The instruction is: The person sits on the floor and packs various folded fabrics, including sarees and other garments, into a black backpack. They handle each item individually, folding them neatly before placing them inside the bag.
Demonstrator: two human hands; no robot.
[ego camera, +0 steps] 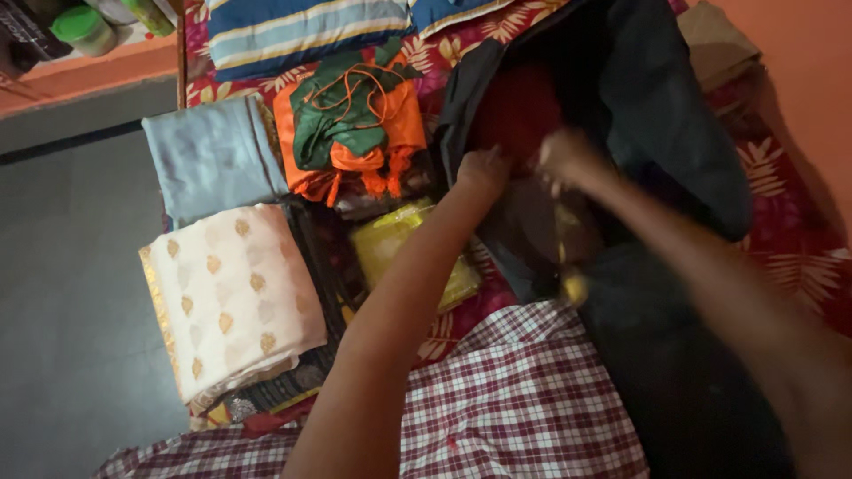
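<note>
The large black fabric bag [674, 177] lies open right under both hands, its mouth showing dark red cloth. The left hand [482, 168] and blurred right hand [568, 160] sit close together at the opening; their grip is unclear. Just left of the left hand lies a folded orange-and-green garment [346, 133].

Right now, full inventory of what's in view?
dark bag: 1, black, open, right of centre on the bed
red cloth: 1, inside the bag's opening
cream fabric: 1, folded, gold motifs, lower left
pale blue fabric: 1, folded, above the cream one
orange and green garment: 1, bundled, top centre
yellow packet: 1, beside the left forearm
striped pillow: 1, blue and cream, top edge
floral bedsheet: 1, red
checked cloth: 1, maroon and white, bottom centre
green-lidded jar: 1, top left corner
left hand: at the bag's opening
right hand: blurred, in the opening; grip unclear
</note>
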